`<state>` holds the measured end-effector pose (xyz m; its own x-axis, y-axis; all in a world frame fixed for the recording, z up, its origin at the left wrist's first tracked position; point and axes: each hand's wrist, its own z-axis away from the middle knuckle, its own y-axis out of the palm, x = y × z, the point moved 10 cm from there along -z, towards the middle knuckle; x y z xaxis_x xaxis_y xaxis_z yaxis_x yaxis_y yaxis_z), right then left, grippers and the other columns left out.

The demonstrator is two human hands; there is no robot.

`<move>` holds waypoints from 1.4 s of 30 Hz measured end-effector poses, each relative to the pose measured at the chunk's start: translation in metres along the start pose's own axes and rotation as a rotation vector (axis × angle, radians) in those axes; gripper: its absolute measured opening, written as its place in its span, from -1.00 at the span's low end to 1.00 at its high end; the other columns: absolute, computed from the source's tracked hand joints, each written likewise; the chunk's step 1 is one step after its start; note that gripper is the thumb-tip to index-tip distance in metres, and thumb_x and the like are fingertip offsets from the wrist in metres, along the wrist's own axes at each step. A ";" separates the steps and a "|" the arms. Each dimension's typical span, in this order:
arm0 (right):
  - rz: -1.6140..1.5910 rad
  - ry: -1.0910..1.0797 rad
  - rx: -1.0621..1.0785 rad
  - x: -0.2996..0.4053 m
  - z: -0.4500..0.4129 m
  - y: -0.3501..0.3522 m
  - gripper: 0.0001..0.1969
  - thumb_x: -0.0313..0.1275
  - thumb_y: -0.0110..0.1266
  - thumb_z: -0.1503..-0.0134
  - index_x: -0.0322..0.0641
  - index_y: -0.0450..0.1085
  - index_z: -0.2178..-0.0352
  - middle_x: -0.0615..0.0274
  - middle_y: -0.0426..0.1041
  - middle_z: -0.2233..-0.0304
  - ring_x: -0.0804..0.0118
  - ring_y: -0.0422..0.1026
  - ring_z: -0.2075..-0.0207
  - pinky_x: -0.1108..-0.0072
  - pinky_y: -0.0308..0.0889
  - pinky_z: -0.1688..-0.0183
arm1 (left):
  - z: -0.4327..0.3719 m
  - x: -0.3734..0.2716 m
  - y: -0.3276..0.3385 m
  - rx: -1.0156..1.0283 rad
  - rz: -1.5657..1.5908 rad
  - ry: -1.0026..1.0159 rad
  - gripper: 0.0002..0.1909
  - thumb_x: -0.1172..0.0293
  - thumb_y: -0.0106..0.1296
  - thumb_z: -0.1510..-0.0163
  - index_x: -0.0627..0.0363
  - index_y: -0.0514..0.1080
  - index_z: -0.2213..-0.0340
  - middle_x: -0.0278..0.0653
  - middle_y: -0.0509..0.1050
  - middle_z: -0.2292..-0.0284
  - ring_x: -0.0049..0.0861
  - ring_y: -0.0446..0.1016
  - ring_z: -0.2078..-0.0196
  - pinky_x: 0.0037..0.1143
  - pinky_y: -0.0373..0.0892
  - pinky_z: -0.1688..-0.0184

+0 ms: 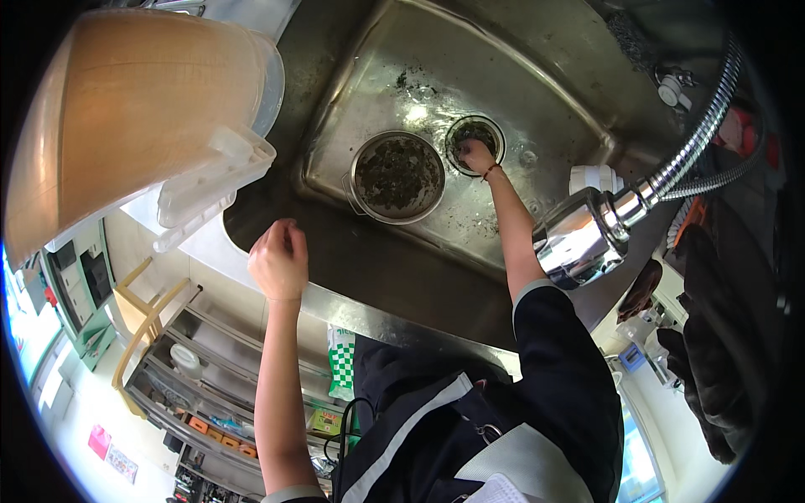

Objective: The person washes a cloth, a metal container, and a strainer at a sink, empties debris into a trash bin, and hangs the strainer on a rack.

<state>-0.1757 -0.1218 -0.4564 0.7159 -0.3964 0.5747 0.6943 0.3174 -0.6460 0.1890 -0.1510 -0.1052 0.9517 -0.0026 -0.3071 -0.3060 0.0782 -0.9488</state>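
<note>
My right hand [476, 155] reaches down into the round drain opening [497, 129] of a stainless steel sink [534, 82], its fingertips among dark wet debris; whether they grip any of it cannot be told. Left of it, a round metal strainer basket [355, 182] with a wire handle stands on the sink floor, holding dark, leafy-looking residue. My left hand [278, 259] is raised over the sink's near left edge, fingers curled in, with nothing visible in it. Dark bits [412, 82] are scattered on the sink floor.
A chrome spray head [582, 239] on a flexible metal hose [704, 126] hangs close to my right forearm. A large orange-brown translucent container [163, 119] stands at the upper left beside clear plastic pieces [207, 179]. Dark gloves [710, 339] hang at the right. Shelves [214, 377] stand below left.
</note>
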 end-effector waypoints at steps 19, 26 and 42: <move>-0.924 -0.107 0.316 0.148 0.076 -0.031 -0.80 -0.56 -0.05 0.07 -0.35 0.37 0.34 0.23 0.42 0.41 0.45 0.39 0.39 0.68 0.31 0.30 | 0.001 0.004 -0.001 0.006 -0.009 -0.014 -0.91 0.41 -0.08 0.15 0.11 0.39 0.58 -0.24 0.38 0.67 -0.32 0.37 0.60 -0.43 0.27 0.53; -0.146 0.028 -0.369 0.021 0.034 -0.053 -0.82 -0.43 -0.11 0.02 -0.27 0.37 0.40 0.14 0.44 0.42 0.22 0.41 0.36 0.49 0.30 0.30 | -0.002 -0.003 -0.002 -0.016 0.019 0.015 -0.92 0.43 -0.08 0.15 0.13 0.39 0.58 -0.24 0.37 0.68 -0.32 0.36 0.61 -0.44 0.27 0.53; 0.658 0.259 0.335 -0.018 -0.017 0.037 -0.73 -0.41 -0.19 0.03 -0.35 0.39 0.38 -0.07 0.38 0.29 0.11 0.40 0.29 0.42 0.33 0.30 | -0.001 0.002 0.000 -0.008 0.019 -0.026 -0.91 0.43 -0.08 0.15 0.14 0.40 0.58 -0.25 0.37 0.69 -0.35 0.36 0.63 -0.46 0.27 0.52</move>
<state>-0.1646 -0.1171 -0.4990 0.9766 -0.2121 -0.0360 0.1479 0.7833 -0.6037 0.1910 -0.1520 -0.1064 0.9461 0.0244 -0.3228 -0.3237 0.0704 -0.9435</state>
